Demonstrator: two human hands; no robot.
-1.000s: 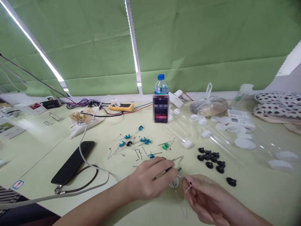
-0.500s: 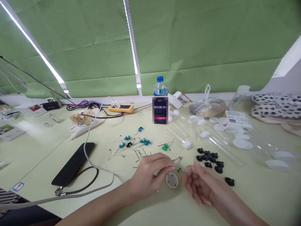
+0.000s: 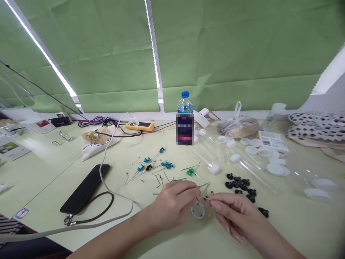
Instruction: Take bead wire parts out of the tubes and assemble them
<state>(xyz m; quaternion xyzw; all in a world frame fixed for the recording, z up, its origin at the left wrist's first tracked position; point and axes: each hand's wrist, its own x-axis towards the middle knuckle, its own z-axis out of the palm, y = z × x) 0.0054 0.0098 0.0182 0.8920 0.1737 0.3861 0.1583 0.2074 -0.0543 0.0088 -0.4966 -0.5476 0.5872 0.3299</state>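
Note:
My right hand (image 3: pixel 237 212) pinches a thin metal rod (image 3: pixel 206 198) between thumb and fingertips. The rod's other end reaches the fingertips of my left hand (image 3: pixel 175 203), which are pressed together; what lies inside them is hidden. A white round disc (image 3: pixel 197 209) with small dark spots shows just below the left fingertips, between the hands. Whether the left hand touches it I cannot tell. Beyond the fingers lies a bent metal wire (image 3: pixel 207 186). Farther back are a green piece with rods (image 3: pixel 190 172) and several blue pieces with thin rods (image 3: pixel 164 164).
Black knobs (image 3: pixel 237 182) lie right of centre, near clear tubes (image 3: pixel 246 167) and white caps (image 3: pixel 277 168). A phone (image 3: pixel 86 189) with a strap and a cable (image 3: pixel 104 176) occupy the left. At the back stand a bottle (image 3: pixel 185 104) and a pixelated-screen device (image 3: pixel 184 129).
My right hand has rolled from a half-open pose into a closer pinch, its fingertips now nearer the left hand. The left hand has barely moved. The whole view has shifted slightly.

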